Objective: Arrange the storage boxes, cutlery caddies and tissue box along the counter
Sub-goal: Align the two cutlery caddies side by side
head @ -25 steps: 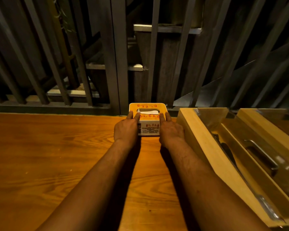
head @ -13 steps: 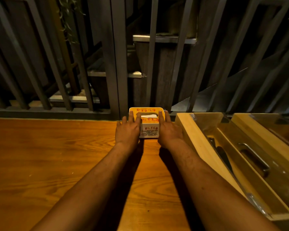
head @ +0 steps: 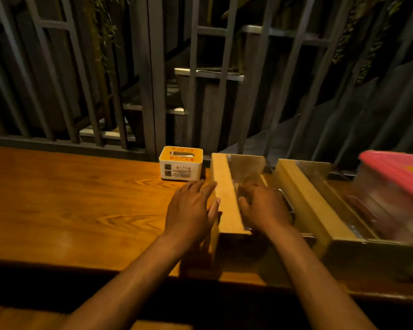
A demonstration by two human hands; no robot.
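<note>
A small white tissue box (head: pixel 180 166) with an orange top stands free at the back of the wooden counter (head: pixel 69 198), against the metal railing. Right of it lies a long wooden cutlery caddy (head: pixel 225 194) with a clear lid. My left hand (head: pixel 191 208) rests flat against the caddy's left wall, fingers apart. On the caddy's lid, over its metal handle, lies my right hand (head: pixel 264 206); whether it grips is unclear. A second wooden caddy (head: pixel 305 201) sits beside the first.
A clear storage box with a pink lid (head: pixel 396 172) stands at the far right, blurred. The dark metal railing (head: pixel 153 91) runs along the counter's back edge. The counter's front edge (head: pixel 105 267) crosses below my forearms.
Both hands have let go of the tissue box and drawn back to the right onto the first wooden caddy. The view has pulled back, showing the counter's front edge and the pink-lidded box.
</note>
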